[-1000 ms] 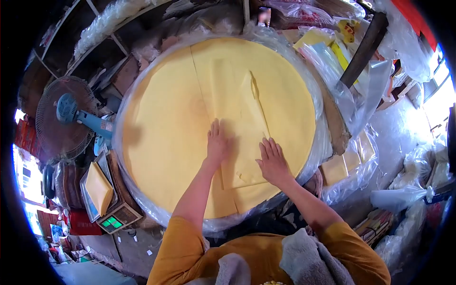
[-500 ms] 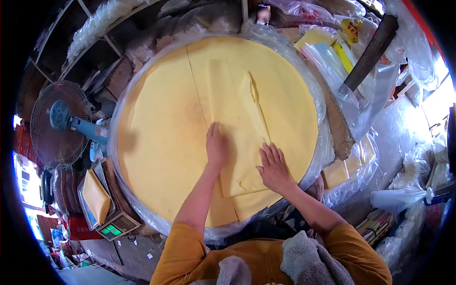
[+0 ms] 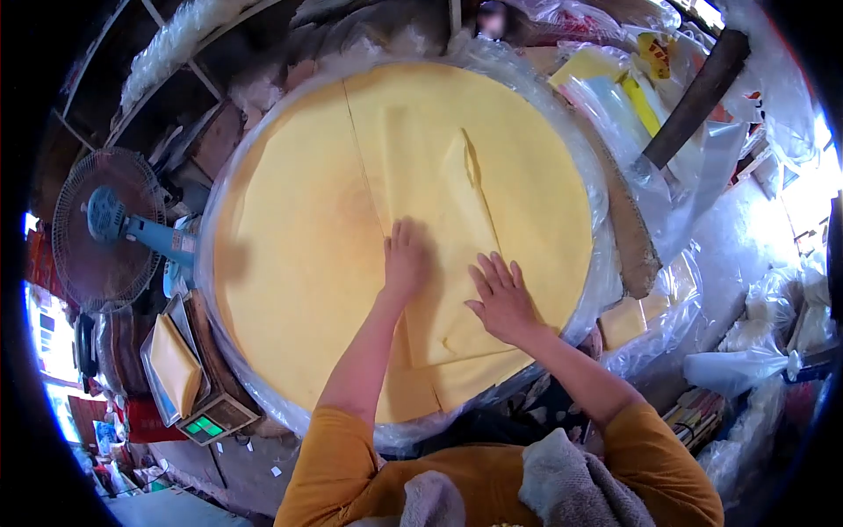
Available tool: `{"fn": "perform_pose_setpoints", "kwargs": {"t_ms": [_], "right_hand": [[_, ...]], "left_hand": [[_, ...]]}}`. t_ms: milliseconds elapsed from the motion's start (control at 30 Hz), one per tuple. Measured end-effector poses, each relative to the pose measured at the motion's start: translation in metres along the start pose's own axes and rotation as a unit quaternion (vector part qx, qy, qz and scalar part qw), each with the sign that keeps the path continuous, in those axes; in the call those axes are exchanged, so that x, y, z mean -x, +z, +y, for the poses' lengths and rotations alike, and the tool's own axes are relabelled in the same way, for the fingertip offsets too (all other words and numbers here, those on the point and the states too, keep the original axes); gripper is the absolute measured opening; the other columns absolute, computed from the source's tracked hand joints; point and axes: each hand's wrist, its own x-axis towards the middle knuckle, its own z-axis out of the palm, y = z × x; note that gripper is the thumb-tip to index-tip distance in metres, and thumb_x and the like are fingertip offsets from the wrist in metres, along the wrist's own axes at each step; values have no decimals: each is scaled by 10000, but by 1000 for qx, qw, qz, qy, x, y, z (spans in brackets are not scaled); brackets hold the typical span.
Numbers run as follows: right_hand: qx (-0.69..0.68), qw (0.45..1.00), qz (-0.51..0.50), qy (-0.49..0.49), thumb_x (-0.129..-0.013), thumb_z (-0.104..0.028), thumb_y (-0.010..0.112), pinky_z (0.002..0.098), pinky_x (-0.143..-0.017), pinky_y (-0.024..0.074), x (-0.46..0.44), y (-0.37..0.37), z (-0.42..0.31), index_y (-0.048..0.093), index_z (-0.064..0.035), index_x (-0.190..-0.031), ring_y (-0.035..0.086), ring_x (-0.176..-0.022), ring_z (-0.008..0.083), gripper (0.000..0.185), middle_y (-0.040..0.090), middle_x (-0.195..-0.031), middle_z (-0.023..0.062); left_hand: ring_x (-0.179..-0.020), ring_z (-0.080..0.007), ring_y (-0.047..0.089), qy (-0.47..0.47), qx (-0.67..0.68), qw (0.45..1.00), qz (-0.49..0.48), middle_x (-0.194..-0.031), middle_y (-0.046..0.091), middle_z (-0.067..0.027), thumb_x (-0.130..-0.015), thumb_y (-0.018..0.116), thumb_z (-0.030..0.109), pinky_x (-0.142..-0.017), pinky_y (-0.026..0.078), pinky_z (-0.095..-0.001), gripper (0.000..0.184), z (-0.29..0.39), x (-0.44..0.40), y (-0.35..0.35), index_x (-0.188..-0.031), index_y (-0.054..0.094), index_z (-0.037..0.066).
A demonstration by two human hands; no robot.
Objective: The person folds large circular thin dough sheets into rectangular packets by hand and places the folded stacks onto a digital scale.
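A large round stack of thin yellow sheets (image 3: pixel 290 220) fills the middle of the head view. On top lies a folded yellow sheet (image 3: pixel 439 237), its long folds running away from me and one loose, raised edge near its far right end. My left hand (image 3: pixel 407 262) rests on the folded sheet's left edge, fingers stretched forward and close together. My right hand (image 3: pixel 505 299) lies flat on its right side near the front, fingers spread. Neither hand grips anything that I can see.
Clear plastic film (image 3: pixel 600 202) rings the stack. To the left are a fan (image 3: pixel 110 220) and a scale (image 3: pixel 215 422) bearing a folded yellow bundle (image 3: pixel 176 364). A dark wooden post (image 3: pixel 698 101) slants at the right, above plastic bags (image 3: pixel 606 105). A bagged yellow block (image 3: pixel 623 323) lies right.
My right hand has shifted slightly and its fingers are spread wider. My left hand has moved a little to the right and away from me. The folded sheet looks much the same.
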Motion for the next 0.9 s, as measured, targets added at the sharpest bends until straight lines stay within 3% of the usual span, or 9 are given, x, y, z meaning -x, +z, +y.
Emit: {"fn": "perform_pose_setpoints", "kwargs": {"t_ms": [33,133,200,267,300,433,533,733,900], "right_hand": [[-3,1000,-7,-2,-900,-322,519,460,-1095,197,-3,-4,1,404,-50,-1351,247,-1358,310,539,332,-1437,139],[-85,996,15,11,-878,-244,550,432,-1026,327,-30,-11,31,499,-53,-1256,398,-1263,289,426,478,-1307,144],[-150,981,63,106,-840,-144,571,387,-894,457,-76,-30,50,598,-24,-1090,563,-1064,302,279,613,-1106,145],[-236,948,136,166,-845,-178,593,394,-881,460,-120,-18,79,587,-3,-1056,566,-1055,323,274,620,-1101,161],[-289,931,99,200,-861,-165,591,409,-748,519,-145,-5,99,583,3,-1047,646,-914,290,251,651,-1015,169],[-450,819,-54,352,-827,-109,655,317,-410,488,-197,-20,101,552,12,-1033,641,-524,174,260,659,-843,130],[-410,835,-97,354,-801,-80,676,333,-381,469,-217,-26,94,545,5,-940,621,-480,168,210,659,-707,121],[-322,878,-115,334,-738,16,679,307,-427,508,-231,-24,86,545,-18,-808,631,-494,168,155,650,-635,111],[-521,793,-9,316,-711,61,662,267,-438,521,-225,-14,91,542,-4,-784,651,-537,178,156,633,-687,109]], "left_hand": [[-1322,-305,330,4,-3,1000,-28,-1411,377,-158,-891,521,248,-1050,297,-499,508,-1,-10,-11,-1355,398,82],[-1229,-308,448,-5,107,981,161,-1337,408,-232,-849,575,219,-934,417,-459,461,-40,-40,5,-1264,466,50],[-1048,-301,571,-125,140,975,118,-1220,508,-226,-839,597,201,-836,475,-413,417,-38,-63,-19,-1205,491,31],[-848,-284,646,-215,213,951,55,-1065,593,-205,-830,611,179,-730,513,-376,353,-43,-86,-29,-1126,521,9],[-739,-271,658,-246,271,931,14,-969,628,-186,-825,613,167,-673,522,-361,312,-49,-98,-30,-1077,538,-2],[-467,-241,631,-290,380,875,-73,-652,647,-133,-793,604,81,-489,512,-321,147,-74,-133,-14,-878,581,-37],[-568,-262,655,-323,428,839,-93,-805,611,-179,-799,644,-22,-473,573,-320,230,-75,-142,-13,-968,502,-85],[-553,-240,642,-287,471,828,-102,-746,612,-162,-805,627,-33,-484,573,-311,118,-90,-140,-10,-843,531,-90],[-599,-199,632,-244,524,814,-51,-743,624,-127,-833,612,-28,-541,551,-287,57,-94,-129,-3,-830,562,-54]]}}
